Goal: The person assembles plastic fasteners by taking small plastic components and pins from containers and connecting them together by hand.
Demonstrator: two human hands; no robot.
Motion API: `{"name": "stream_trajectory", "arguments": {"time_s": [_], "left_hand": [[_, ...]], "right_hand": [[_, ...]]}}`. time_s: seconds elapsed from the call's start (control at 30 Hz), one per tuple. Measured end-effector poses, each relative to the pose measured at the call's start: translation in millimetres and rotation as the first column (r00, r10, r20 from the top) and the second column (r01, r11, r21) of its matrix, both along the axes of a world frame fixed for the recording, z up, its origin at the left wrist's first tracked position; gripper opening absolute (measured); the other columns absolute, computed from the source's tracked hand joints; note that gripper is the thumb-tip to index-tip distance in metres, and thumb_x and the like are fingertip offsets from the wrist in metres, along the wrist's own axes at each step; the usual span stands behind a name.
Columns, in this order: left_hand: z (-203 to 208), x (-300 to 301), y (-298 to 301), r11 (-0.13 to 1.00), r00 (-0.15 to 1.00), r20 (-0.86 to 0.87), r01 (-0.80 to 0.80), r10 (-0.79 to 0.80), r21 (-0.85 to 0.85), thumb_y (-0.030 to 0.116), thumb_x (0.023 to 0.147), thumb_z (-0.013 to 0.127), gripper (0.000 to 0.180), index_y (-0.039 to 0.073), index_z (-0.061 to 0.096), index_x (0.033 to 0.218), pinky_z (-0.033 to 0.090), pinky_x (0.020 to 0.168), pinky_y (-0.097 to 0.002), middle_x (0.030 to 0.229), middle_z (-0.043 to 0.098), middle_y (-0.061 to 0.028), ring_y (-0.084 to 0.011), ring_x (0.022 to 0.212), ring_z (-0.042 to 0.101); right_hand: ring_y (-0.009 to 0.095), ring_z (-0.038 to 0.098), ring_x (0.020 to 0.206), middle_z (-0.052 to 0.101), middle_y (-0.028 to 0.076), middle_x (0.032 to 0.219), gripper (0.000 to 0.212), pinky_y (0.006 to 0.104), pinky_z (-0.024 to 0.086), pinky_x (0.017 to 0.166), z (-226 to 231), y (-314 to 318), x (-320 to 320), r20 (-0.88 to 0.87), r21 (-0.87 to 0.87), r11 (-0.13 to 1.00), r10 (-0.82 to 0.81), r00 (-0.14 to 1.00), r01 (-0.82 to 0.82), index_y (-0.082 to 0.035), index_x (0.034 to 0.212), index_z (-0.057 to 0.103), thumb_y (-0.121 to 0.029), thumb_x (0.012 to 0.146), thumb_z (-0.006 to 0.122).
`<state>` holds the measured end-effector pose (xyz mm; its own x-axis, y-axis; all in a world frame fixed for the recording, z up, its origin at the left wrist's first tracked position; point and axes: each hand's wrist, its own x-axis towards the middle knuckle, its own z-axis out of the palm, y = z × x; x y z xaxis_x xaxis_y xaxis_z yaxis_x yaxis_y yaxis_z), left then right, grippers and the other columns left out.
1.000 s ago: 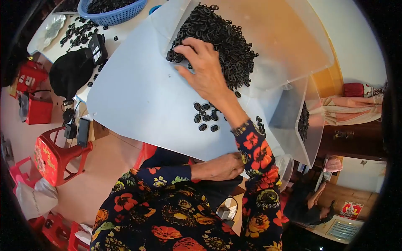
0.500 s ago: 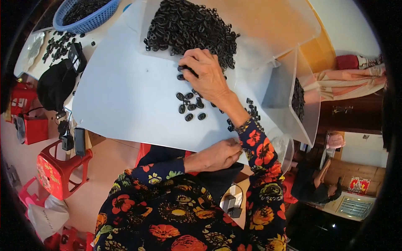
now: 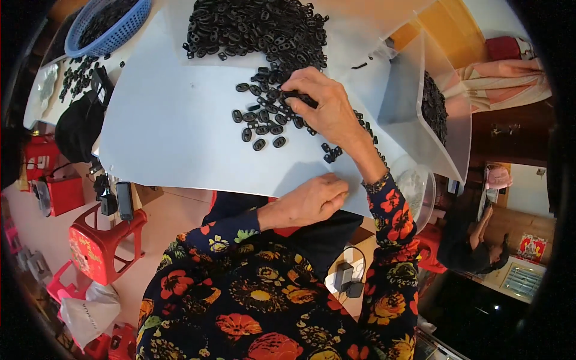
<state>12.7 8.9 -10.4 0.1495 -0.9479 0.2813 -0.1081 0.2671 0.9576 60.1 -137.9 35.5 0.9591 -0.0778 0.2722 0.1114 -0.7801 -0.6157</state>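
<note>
White worktop [image 3: 168,138] fills the upper view, pale floor and red plastic stools [image 3: 99,243] below left. Person in a dark floral top sits at its near edge.

Diff vs half a second ago: right hand [image 3: 327,105] has pulled further out of the big pile [image 3: 258,27] toward the person, dragging more pieces with it. The loose batch [image 3: 264,120] now spreads wider left of the hand. Left hand [image 3: 312,201] stays parked at the near edge, same spot. Camera has tilted, so the pile sits higher in view.

Right hand: palm down, fingers bent onto the pieces, a few black pieces pinched under the fingertips [image 3: 294,90]. Left hand: loosely curled, resting on the worktop edge, holding nothing I can see.

Surface: blue mesh basket [image 3: 111,33] with more black pieces at top left, extra pieces scattered beside it, a black cap-like item [image 3: 78,123] at the left edge. Clear plastic bin [image 3: 420,102] to the right, black pieces inside against its far wall. Clear round bowl [image 3: 420,189] just below the bin, near the right forearm. Another person sits low at right, mostly in shadow.

Pieces: small, flat, matte black ovals, each with two holes, like links or washers. Main pile is dense, heaped at top centre. The separated batch lies single-layer, pieces mostly apart, touching the hand on its left side. A few strays [image 3: 333,153] sit under the wrist.
</note>
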Motion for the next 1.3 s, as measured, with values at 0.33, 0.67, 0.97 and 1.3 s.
{"name": "stream_trajectory", "arguments": {"time_s": [0.33,0.67,0.97,1.3], "left_hand": [[8.0,2.5,-1.3,0.999,0.999,0.024,-0.037,0.037,0.017,0.007,0.086,0.048,0.009,-0.002,0.049,0.083,0.042,0.066,-0.0410,0.073,0.050,-0.0159,-0.0345,0.073,0.051],[6.5,2.5,-3.9,0.994,0.994,0.044,-0.104,0.102,0.045,0.004,0.083,0.050,0.007,-0.002,0.050,0.080,0.042,0.060,-0.0365,0.070,0.049,-0.0140,-0.0296,0.065,0.050],[6.5,2.1,-3.7,0.990,0.991,0.062,-0.122,0.117,0.067,0.003,0.084,0.050,0.007,-0.002,0.050,0.080,0.042,0.057,-0.0349,0.069,0.049,-0.0129,-0.0267,0.060,0.050],[8.9,3.3,-6.5,0.993,0.992,0.075,-0.105,0.100,0.061,0.004,0.084,0.049,0.007,-0.002,0.050,0.081,0.042,0.058,-0.0340,0.069,0.049,-0.0117,-0.0233,0.060,0.050]], "right_hand": [[0.015,0.061,0.066,0.065,0.009,0.084,0.015,0.0262,0.049,0.062,-1.4,-17.3,-35.4,0.036,0.068,0.962,-0.265,0.963,0.263,0.000,0.095,0.066,-0.003,0.080,0.065],[0.011,0.054,0.060,0.060,0.007,0.076,0.010,0.0243,0.045,0.058,-12.7,-7.0,-97.3,-0.021,0.145,0.877,-0.461,0.887,0.458,0.001,0.092,0.065,-0.002,0.082,0.062],[0.030,0.058,0.080,0.062,0.011,0.083,0.013,0.0399,0.046,0.072,-12.1,-10.4,-78.7,-0.067,-0.081,0.960,-0.275,0.959,0.269,-0.005,0.088,0.066,-0.005,0.074,0.064],[0.029,0.058,0.069,0.062,0.010,0.075,0.009,0.0369,0.047,0.064,-16.9,-18.4,-71.5,-0.087,-0.269,0.937,-0.252,0.964,0.221,-0.003,0.082,0.064,-0.003,0.073,0.065]]}}
